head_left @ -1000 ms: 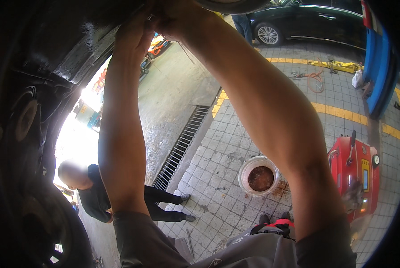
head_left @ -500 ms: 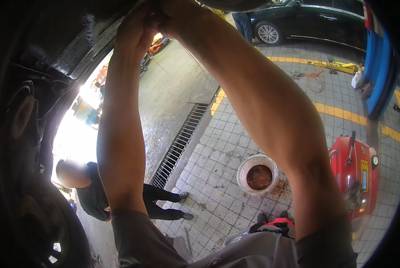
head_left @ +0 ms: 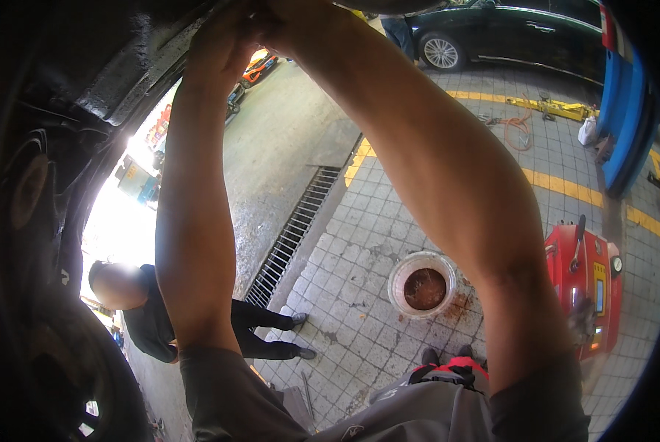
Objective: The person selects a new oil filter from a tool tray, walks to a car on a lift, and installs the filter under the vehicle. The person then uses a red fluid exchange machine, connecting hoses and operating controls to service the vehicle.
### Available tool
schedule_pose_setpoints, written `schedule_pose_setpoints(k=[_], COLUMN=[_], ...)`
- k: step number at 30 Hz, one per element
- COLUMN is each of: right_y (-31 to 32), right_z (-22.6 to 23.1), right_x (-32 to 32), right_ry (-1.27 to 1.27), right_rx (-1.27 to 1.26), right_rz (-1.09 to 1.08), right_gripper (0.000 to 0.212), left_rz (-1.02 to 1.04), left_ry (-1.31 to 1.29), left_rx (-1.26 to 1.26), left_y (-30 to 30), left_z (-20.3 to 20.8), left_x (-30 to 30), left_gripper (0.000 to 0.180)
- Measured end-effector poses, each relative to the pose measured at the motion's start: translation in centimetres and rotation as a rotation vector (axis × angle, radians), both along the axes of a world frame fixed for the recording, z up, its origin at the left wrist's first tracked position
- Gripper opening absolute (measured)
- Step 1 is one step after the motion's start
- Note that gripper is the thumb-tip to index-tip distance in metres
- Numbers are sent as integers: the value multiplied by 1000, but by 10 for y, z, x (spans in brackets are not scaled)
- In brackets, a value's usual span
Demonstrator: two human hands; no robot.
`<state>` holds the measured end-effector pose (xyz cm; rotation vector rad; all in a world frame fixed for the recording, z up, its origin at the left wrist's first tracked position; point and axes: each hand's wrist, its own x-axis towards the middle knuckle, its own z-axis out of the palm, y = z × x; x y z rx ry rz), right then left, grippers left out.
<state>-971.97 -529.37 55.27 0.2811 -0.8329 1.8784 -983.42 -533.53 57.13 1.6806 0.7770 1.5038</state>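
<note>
Both my arms are stretched up to the dark underside of a raised vehicle (head_left: 116,81). My left hand (head_left: 223,40) and my right hand (head_left: 289,26) meet close together at the top edge of the view, beside a metal edge of the underbody. Their fingers look curled in, partly in shadow and cut off by the frame. What they grip is hidden between them. Below my arms, a whitish round bucket (head_left: 400,302) with reddish-brown contents stands on the tiled floor, with brown stains beside it.
At the left stands a person in dark clothes (head_left: 142,313). A red machine with a gauge (head_left: 566,258) is on the right, near a blue lift post (head_left: 625,110). A drain grate (head_left: 293,232) crosses the floor. A dark car (head_left: 521,37) is parked behind a yellow jack (head_left: 558,108).
My view has shifted slightly, so the floor and bucket sit a little differently in it. Both hands remain together overhead at the underbody.
</note>
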Motion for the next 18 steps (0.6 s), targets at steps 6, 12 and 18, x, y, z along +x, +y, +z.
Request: schedule_pose_setpoints(k=[6, 12, 18], right_y=[-10, -4, -4], right_z=[0, -7, -35], right_x=[1, 8, 11], right_ry=[20, 57, -1], right_rx=[-106, -43, -73], right_rz=[-77, -94, -129], right_gripper=[29, 27, 27], left_rz=[5, 95, 196], left_ry=[1, -27, -21], left_rx=[19, 79, 22], left_y=[2, 13, -2], left_z=[3, 4, -16], left_x=[2, -5, -8], left_gripper=[21, 17, 18])
